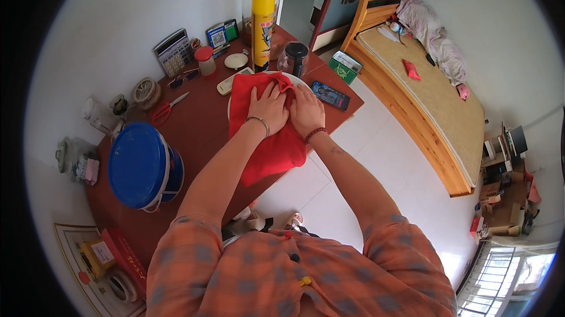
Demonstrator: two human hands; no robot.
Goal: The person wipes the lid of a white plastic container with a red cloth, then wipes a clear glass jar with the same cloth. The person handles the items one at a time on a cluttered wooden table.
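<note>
A red cloth (273, 153) lies over a round white object (304, 82), of which only part of the rim shows. The cloth's lower end hangs past the front edge of the brown-red table (198, 149). My left hand (270, 107) rests palm down on the cloth, fingers spread. Beside it, my right hand (307, 111) lies palm down against the cloth's right side, near a bunched fold at the top. A smartphone (330, 95) with a lit screen is just right of my right hand. Behind the cloth stand a yellow spray can (263, 30) and a clear pitcher with a black lid (295, 57).
A blue lidded bucket (137, 164) stands at left. Red-handled scissors (163, 111), sunglasses (183, 79), a calculator (173, 53), a red-lidded jar (205, 61) and a pale remote control (231, 83) line the back. A wooden bed (423, 96) is across the tiled floor (371, 136).
</note>
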